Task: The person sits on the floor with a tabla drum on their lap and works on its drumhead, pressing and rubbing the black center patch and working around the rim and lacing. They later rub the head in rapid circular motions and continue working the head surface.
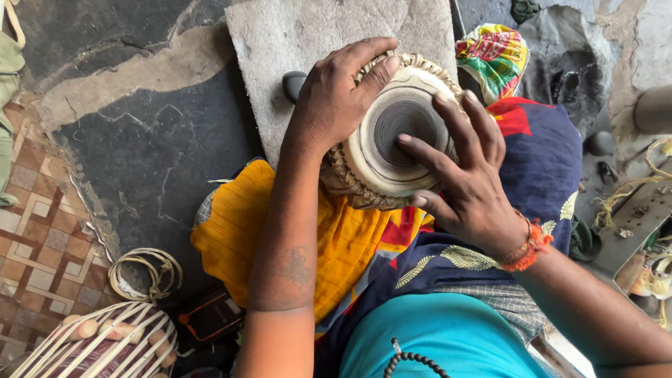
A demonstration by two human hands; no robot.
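**Drum head under both hands, held on the lap**

Head view. A small drum (395,133) sits tilted on the person's lap, resting on yellow cloth (238,231) and a dark blue patterned cloth (539,161), its round skin with a dark centre patch facing the camera. The left hand (336,94) grasps the drum's upper left rim, fingers curled over the braided edge. The right hand (465,175) lies on the skin with fingers spread, fingertips touching the dark patch and the pale ring around it; it is not clenched and holds no tool. A grey stone slab (280,42) lies on the floor just behind the drum, with a dark rounded stone (292,84) on it near the left hand.

Judgement: the step in hand appears to be feeling or pressing the skin while the drum is steadied. Any further move calls for the left hand's firm hold on the rim.

A coil of cord (143,273) and a second laced drum (105,343) lie at lower left.
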